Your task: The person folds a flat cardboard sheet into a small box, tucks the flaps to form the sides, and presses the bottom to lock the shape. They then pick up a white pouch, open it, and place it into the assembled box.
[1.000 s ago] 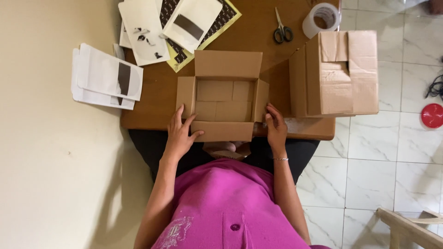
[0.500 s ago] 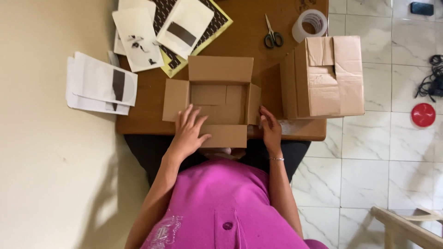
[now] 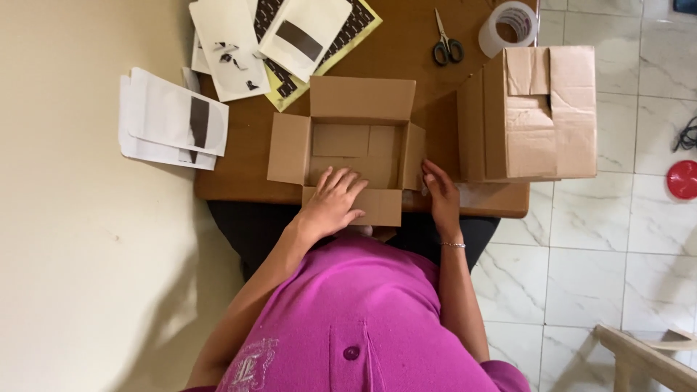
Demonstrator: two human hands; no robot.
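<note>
An open cardboard box (image 3: 353, 149) with its four flaps spread sits on the wooden table (image 3: 406, 58) at its near edge. My left hand (image 3: 332, 202) lies flat over the near rim, fingers spread and reaching into the box. My right hand (image 3: 440, 192) rests against the box's right flap at the table edge, fingers together. Neither hand grips anything. The inside of the box looks empty apart from its folded bottom flaps.
A larger closed cardboard box (image 3: 537, 112) stands to the right. Behind are scissors (image 3: 446, 43) and a tape roll (image 3: 510, 26). White paper envelopes (image 3: 174, 120) and more packets (image 3: 279, 36) lie at the left and back. A red disc (image 3: 681, 179) lies on the tiled floor.
My left hand moved from the box's near-left corner over the near rim into the box. My right hand stayed by the right flap.
</note>
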